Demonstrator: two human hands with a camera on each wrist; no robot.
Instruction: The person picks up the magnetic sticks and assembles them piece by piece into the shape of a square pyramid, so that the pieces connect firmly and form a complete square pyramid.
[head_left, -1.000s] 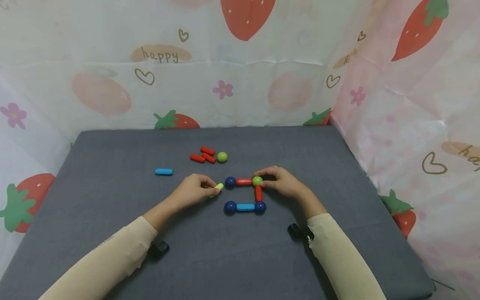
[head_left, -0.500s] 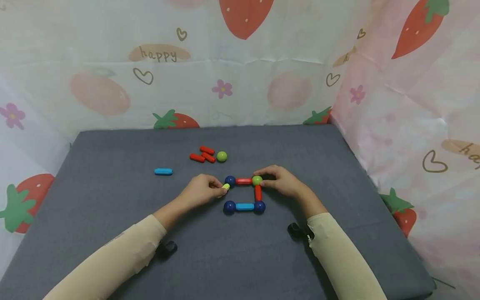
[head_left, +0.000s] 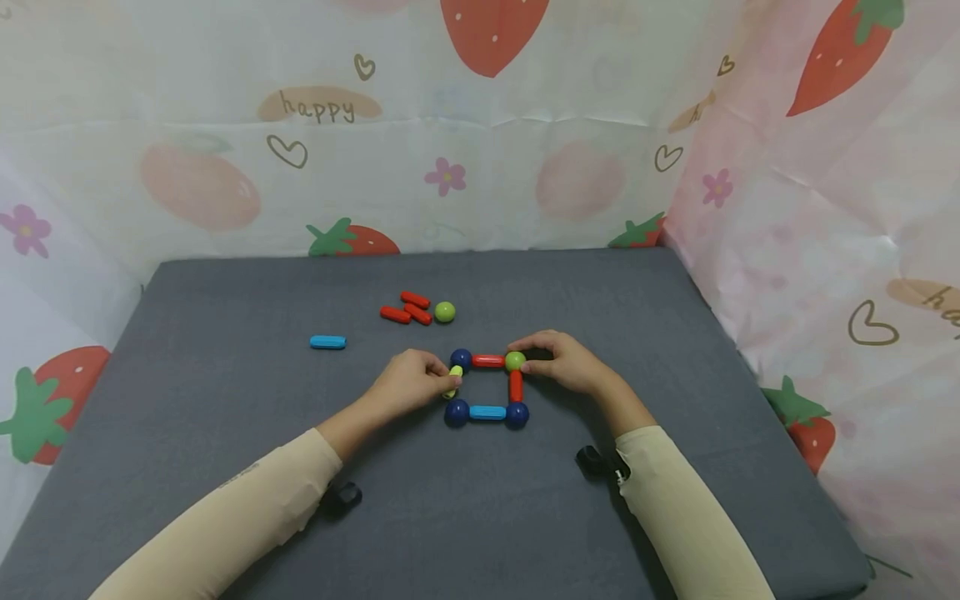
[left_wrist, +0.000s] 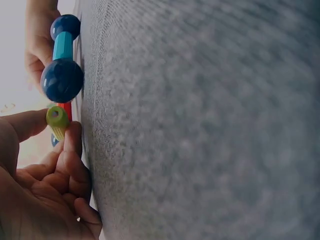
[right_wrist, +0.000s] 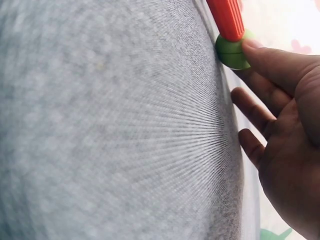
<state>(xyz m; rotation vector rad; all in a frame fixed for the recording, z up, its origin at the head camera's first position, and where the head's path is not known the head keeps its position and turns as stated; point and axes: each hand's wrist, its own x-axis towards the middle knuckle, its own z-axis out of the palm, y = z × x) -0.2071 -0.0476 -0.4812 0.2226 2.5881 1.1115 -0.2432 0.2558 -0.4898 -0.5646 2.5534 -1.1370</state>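
Observation:
Balls and short rods form a square outline on the table. Its corners are a green ball (head_left: 514, 361) and dark blue balls at back left (head_left: 461, 359), front left (head_left: 457, 412) and front right (head_left: 517, 415). Red rods make the back (head_left: 488, 361) and right (head_left: 516, 387) sides, a light blue rod (head_left: 487, 412) the front. At the left side my left hand (head_left: 408, 385) pinches a yellow-green rod (left_wrist: 58, 120) between thumb and fingers, against or very near the back-left ball. My right hand (head_left: 562, 360) pinches the green ball between thumb and finger.
Behind the square lie three loose red rods (head_left: 406, 308) and a second green ball (head_left: 445, 312). A lone light blue rod (head_left: 327, 342) rests farther left. Grey cloth covers the table (head_left: 465, 525); printed curtains (head_left: 480, 167) hang along its back and sides.
My left hand has moved right, bringing the yellow-green rod from outside the square to its left side. The front balls and blue rod have shifted slightly left. The right hand stays on the green ball.

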